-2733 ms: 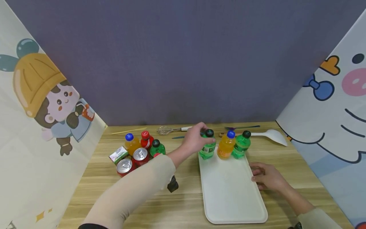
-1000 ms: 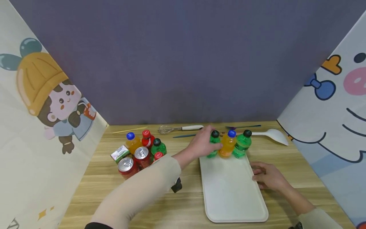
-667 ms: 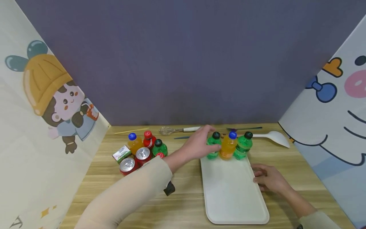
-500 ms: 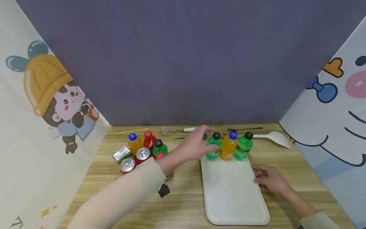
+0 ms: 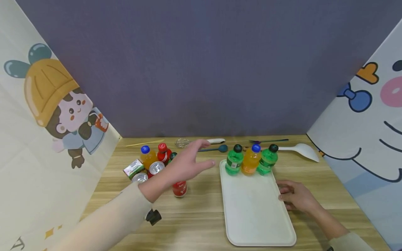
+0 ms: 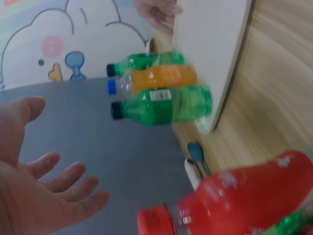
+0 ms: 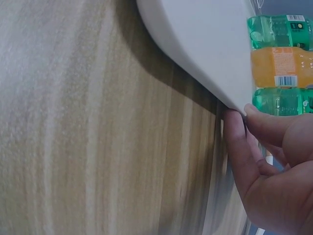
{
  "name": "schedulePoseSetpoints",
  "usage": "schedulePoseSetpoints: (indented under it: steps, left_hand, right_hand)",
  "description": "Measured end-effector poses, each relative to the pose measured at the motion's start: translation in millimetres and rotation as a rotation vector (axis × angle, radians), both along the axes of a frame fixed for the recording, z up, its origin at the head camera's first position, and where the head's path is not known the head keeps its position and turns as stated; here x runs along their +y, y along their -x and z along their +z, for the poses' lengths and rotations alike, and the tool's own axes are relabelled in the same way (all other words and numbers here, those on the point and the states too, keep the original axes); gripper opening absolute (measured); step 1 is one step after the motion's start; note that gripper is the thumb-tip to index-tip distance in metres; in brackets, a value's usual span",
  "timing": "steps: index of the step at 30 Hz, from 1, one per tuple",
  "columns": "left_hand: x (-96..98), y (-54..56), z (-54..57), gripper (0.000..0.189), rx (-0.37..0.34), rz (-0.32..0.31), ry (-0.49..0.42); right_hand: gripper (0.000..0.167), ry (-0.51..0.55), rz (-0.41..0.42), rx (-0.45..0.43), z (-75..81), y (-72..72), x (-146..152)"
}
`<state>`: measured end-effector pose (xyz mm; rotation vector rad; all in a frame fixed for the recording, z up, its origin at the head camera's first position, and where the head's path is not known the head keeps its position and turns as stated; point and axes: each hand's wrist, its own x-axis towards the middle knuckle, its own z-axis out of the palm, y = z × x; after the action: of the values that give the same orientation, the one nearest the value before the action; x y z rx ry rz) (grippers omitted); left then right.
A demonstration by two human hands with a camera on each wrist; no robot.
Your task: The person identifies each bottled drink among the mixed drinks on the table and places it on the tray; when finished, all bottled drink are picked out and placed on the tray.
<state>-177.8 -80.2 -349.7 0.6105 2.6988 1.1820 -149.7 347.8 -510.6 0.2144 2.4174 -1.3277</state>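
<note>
My left hand (image 5: 180, 167) is in the air left of the tray, fingers spread and nothing in them. Below it stands a red-labelled, red-capped drink bottle (image 5: 179, 189), partly covered by the hand; the left wrist view shows that red bottle (image 6: 244, 196) close by. Along the far end of the white tray (image 5: 257, 212) three bottles stand upright in a row: a green one (image 5: 233, 162), an orange one with a blue cap (image 5: 250, 162) and another green one (image 5: 267, 162). My right hand (image 5: 296, 196) pinches the tray's right edge, thumb above and fingers beneath the rim (image 7: 230, 103).
At left are an orange bottle (image 5: 148, 158), a red bottle (image 5: 164, 153), silver-topped cans (image 5: 156, 168) and a small carton (image 5: 134, 168). Behind lie a whisk (image 5: 216, 141), a blue spoon (image 5: 222, 148), a fork (image 5: 268, 141) and a large white spoon (image 5: 303, 151). Walls enclose the table.
My left hand has set the left green bottle close to the orange one, let go and drawn back to the left. The right hand stays at the tray's edge.
</note>
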Motion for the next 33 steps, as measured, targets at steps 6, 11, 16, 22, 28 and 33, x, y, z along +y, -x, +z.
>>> schedulePoseSetpoints:
  steps: [6,11,16,22,28,33]
  left_hand:
    - [-30.2,-8.3,3.1,0.062,-0.013,0.079,-0.016]
    - [-53.4,-17.3,-2.2,0.064,-0.007,0.114,0.000]
    - [-70.2,-23.2,-10.6,0.062,-0.035,0.137,-0.046]
    - [-78.6,-29.1,-20.0,0.060,-0.096,0.165,-0.062]
    - [-81.8,-33.6,-27.9,0.060,-0.132,0.183,-0.055]
    - [-83.0,-35.6,-36.1,0.064,-0.163,0.184,-0.065]
  right_hand:
    - [0.067,0.002,0.003,0.006,-1.5,0.5,0.6]
    - [0.067,0.005,0.007,-0.001,-2.4,1.8,1.1]
    - [0.067,-0.003,0.002,-0.005,-2.0,3.4,1.1]
    - [0.067,0.001,0.000,-0.006,-2.6,2.5,1.7]
    - [0.067,0.070,-0.002,0.002,-4.2,-0.7,2.9]
    - [0.066,0.084,0.001,0.006,-4.1,-1.3,3.5]
